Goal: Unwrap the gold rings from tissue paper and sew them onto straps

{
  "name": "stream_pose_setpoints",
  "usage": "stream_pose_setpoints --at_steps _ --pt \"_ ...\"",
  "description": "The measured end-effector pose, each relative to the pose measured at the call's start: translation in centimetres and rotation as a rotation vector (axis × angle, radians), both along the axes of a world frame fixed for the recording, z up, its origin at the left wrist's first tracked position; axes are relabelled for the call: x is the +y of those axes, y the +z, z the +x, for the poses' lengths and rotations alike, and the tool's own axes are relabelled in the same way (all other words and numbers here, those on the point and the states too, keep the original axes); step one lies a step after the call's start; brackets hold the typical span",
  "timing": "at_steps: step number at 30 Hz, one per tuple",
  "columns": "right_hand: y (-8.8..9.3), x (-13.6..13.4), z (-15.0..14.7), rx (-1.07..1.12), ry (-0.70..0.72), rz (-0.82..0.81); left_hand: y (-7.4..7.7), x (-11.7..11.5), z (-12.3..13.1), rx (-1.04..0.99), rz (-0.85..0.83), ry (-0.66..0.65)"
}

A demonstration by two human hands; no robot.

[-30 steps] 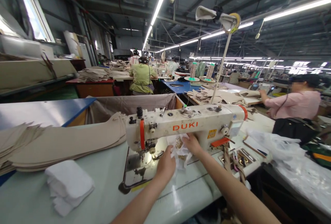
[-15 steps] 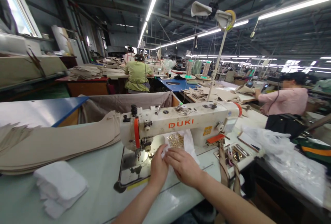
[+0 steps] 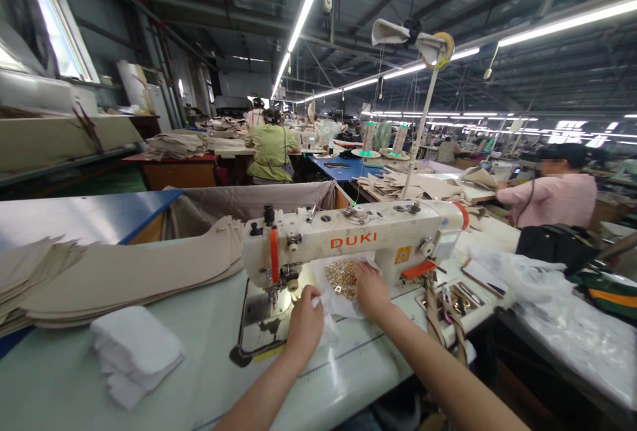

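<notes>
- Left hand (image 3: 306, 323): fingers pinched on the left edge of white wrapper (image 3: 343, 308), centre of frame
- Right hand (image 3: 371, 290): fingertips at gold-coloured metal pieces (image 3: 340, 277) on the wrapper; cannot tell whether gripping any
- Sewing machine (image 3: 318, 240): just above wrapper, centre
- Folded white cloth (image 3: 137, 351): lower left
- Tan panels (image 3: 129, 278): stacked, left of frame

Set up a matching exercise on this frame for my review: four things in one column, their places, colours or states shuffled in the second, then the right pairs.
1. left hand
2. small metal pieces
3. folded cloth
4. DUKI lettering

A. orange, on the sewing machine
B. pinching the white wrapping
C. white, on the table left of the machine
D. gold-coloured, heaped together

Pairs: 1-B, 2-D, 3-C, 4-A
</notes>
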State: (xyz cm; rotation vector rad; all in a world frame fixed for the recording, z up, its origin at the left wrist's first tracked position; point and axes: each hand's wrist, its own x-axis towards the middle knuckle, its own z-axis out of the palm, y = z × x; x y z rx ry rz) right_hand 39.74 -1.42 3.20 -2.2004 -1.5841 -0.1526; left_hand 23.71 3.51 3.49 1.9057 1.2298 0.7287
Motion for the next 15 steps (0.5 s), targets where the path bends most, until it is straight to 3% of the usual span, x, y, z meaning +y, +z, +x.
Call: stream_pose_setpoints --at_steps 4,7,11,15 --pt "0.8 -0.8 -0.4 -0.020 0.038 0.016 0.1 -0.8 -1.1 -0.034 -0.019 -0.010" --pt "1.3 -2.3 -1.8 0.006 0.143 0.098 -0.1 -2.1 -2.8 -0.152 -0.028 0.016" --pt "2.0 -4.9 -6.6 0.184 0.440 0.275 -0.3 -3.9 -5.5 -0.401 -0.116 0.090" --pt "2.3 -6.2 -12.4 0.280 0.757 0.316 0.6 -5.0 -8.6 -0.778 -0.450 0.157"
